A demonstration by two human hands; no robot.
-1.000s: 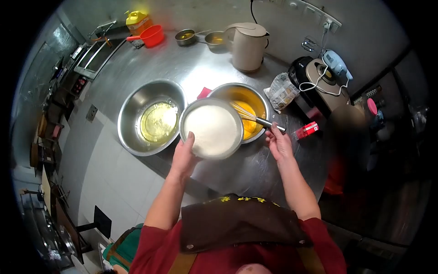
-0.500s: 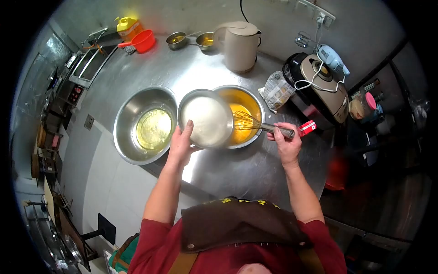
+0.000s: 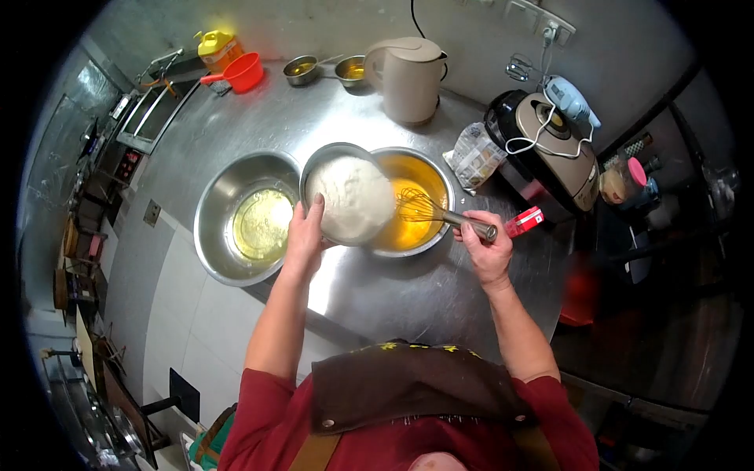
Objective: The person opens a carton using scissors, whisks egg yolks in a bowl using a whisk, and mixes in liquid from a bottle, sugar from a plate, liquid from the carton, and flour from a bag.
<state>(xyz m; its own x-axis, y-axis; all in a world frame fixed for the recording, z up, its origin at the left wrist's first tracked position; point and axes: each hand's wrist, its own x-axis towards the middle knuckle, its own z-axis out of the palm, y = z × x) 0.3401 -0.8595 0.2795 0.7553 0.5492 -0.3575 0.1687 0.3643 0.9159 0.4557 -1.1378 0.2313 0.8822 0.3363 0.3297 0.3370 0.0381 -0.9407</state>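
Note:
My left hand (image 3: 305, 235) grips the near left rim of a metal bowl (image 3: 316, 163) filled with white powder (image 3: 350, 198). That bowl is tilted to the right, over the left part of a larger metal bowl (image 3: 451, 188) holding yellow-orange liquid (image 3: 411, 234). In my right hand (image 3: 487, 250) is the handle of a balloon whisk (image 3: 463, 223), its wires dipping into the yellow liquid. Left of these stands another wide metal bowl (image 3: 210, 228) with a clear, pale yellow liquid (image 3: 264, 224) at its bottom.
A beige kettle (image 3: 413, 82) stands at the back, beside two small metal bowls (image 3: 300, 72). Further left are a red dipper (image 3: 245, 72) and a yellow jug (image 3: 217, 49). On the right are a printed bag (image 3: 476, 157), a rice cooker (image 3: 542, 145), a blue hand mixer (image 3: 572, 98) and a red box (image 3: 525, 221).
My left hand has tipped the powder bowl further to the right, and the powder has slid toward its lower rim. My right hand and the whisk have shifted slightly left.

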